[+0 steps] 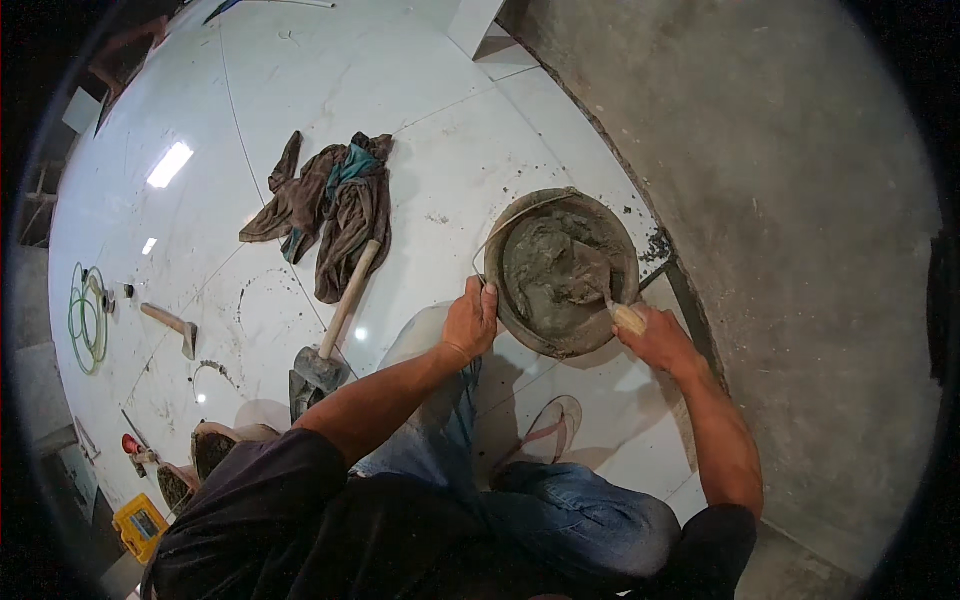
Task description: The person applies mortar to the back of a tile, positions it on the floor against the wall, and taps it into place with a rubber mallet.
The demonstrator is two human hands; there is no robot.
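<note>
A round bucket (510, 325) of wet grey mortar (545, 265) stands on the white tiles in front of me. My left hand (472, 318) is closed at the bucket's left side, beside its thin wire handle (487, 243); its fingertips are partly hidden. In my right hand (657, 340) is a trowel, gripped by its pale wooden handle (628, 319) over the bucket's right rim. The trowel's blade (592, 272) lies in the mortar and is coated with it.
A crumpled brown cloth (335, 195) lies left of the bucket, near a wooden-handled mallet (350, 300). Farther left are a hammer (170, 325), a green hose coil (88, 318) and a yellow case (140, 525). Bare concrete (780, 230) borders the tiles on the right.
</note>
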